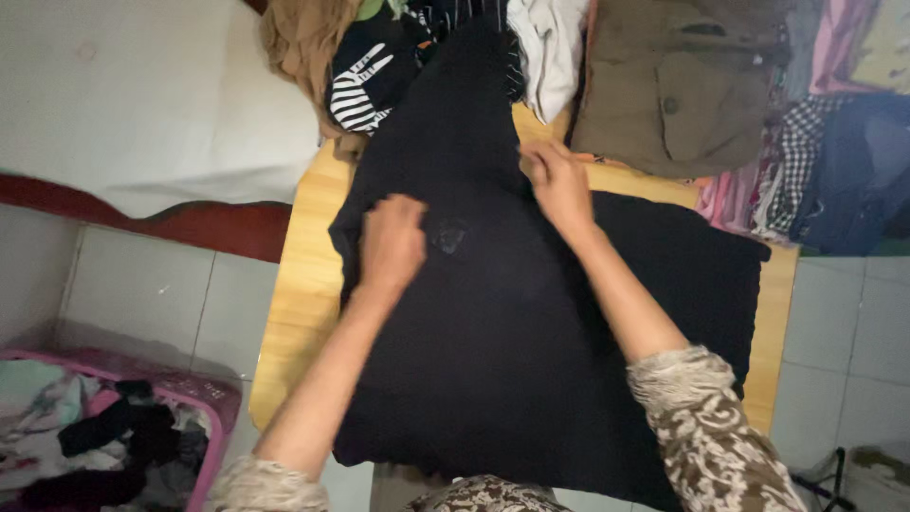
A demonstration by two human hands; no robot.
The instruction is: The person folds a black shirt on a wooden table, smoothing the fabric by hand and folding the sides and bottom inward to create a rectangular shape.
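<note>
Spread flat over the wooden table point(303, 294), a black garment point(512, 341) lies under both hands. Palm down with fingers loosely curled, the left hand point(391, 245) presses on the cloth, while the right hand point(559, 185) pinches a fold of it near the top. Beyond lie an olive jacket point(678, 85) and a pile of mixed clothes point(379, 66); a pink basket point(204, 393) sits on the tiled floor.

**Where everything lies**

Your garment point(531, 322) lies spread on the table point(303, 294), both hands resting on it: left hand point(391, 245) left of right hand point(559, 185). Behind it sits the clothes pile point(664, 85); the basket point(204, 398) stands lower left.
</note>
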